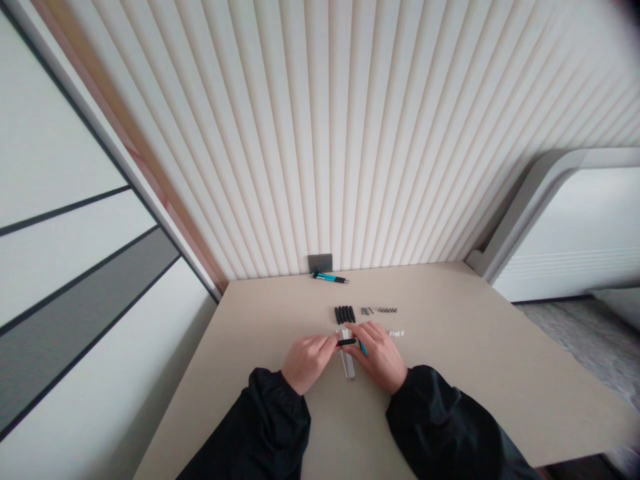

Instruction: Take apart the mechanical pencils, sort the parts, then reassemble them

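Observation:
Above the table's middle, my left hand (311, 360) pinches one end of a slim black pen part (347, 342). My right hand (376, 353) has its fingers closed around the other end, so that tip is partly hidden. A blue pen barrel (363, 347) shows beneath the right fingers; whether they grip it too I cannot make out. Under both hands lie several thin, clear-white pen refills (348, 365), side by side. Just beyond the fingers is a row of black rubber-like pen grips (345, 315).
Small metal pieces (367, 311) and a row of springs (387, 310) lie right of the grips. Little white parts (397, 333) sit nearer. Blue-and-black pens (330, 278) rest at the table's back edge, below a dark wall socket (320, 263). A white headboard (575, 213) stands right.

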`<state>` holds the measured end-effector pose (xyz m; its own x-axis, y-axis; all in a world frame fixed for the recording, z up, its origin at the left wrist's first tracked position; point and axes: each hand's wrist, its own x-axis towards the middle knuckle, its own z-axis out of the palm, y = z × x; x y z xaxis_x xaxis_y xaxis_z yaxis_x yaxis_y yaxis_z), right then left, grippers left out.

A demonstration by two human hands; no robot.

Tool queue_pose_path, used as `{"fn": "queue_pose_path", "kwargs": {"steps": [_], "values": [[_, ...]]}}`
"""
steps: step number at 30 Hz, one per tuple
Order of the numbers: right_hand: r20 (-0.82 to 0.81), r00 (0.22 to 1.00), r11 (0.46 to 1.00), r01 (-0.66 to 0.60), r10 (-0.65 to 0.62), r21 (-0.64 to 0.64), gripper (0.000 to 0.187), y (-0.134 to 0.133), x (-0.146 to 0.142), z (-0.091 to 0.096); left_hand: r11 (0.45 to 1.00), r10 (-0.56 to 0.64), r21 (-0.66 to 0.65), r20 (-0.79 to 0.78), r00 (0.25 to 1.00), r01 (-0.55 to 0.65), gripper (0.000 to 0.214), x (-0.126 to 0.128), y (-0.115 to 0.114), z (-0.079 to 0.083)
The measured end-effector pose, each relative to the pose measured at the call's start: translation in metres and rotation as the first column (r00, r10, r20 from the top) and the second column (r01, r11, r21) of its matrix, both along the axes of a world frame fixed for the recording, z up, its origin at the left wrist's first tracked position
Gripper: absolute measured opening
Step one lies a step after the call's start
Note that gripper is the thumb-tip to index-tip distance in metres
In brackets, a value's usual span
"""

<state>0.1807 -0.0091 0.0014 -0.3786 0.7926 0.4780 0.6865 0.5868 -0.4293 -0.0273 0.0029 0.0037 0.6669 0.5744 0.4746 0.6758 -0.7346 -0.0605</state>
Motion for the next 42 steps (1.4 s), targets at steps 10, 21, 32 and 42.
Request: {"fn": "queue_pose_path", "kwargs": {"steps": [10, 21, 32, 42], "values": [[-0.098, 0.995, 0.996, -0.003, -0.006, -0.092, 0.021, -0.0008, 0.0017, -0.0062, 1.0, 0.015, -0.016, -0.016, 1.0, -0.015, 0.016, 0.0008, -0.0014, -0.0003], [-0.094, 0.996, 0.995, -0.014, 0.005, -0.102, 0.016, -0.0001, 0.001, -0.0069, 0.999, 0.028, -0.032, -0.05, 0.998, -0.029, 0.018, 0.0003, -0.0014, -0.0022], [-0.094, 0.995, 0.99, -0.049, 0.036, -0.13, 0.015, -0.0004, -0.0002, -0.0063, 0.998, 0.033, -0.049, -0.046, 0.998, -0.035, 0.018, 0.0012, -0.0016, -0.0037], [-0.077, 0.996, 0.991, -0.056, 0.047, -0.122, 0.013, -0.0006, -0.0004, -0.0084, 0.998, 0.027, -0.052, -0.063, 0.998, -0.03, 0.017, 0.0012, -0.0013, -0.0042]]}}
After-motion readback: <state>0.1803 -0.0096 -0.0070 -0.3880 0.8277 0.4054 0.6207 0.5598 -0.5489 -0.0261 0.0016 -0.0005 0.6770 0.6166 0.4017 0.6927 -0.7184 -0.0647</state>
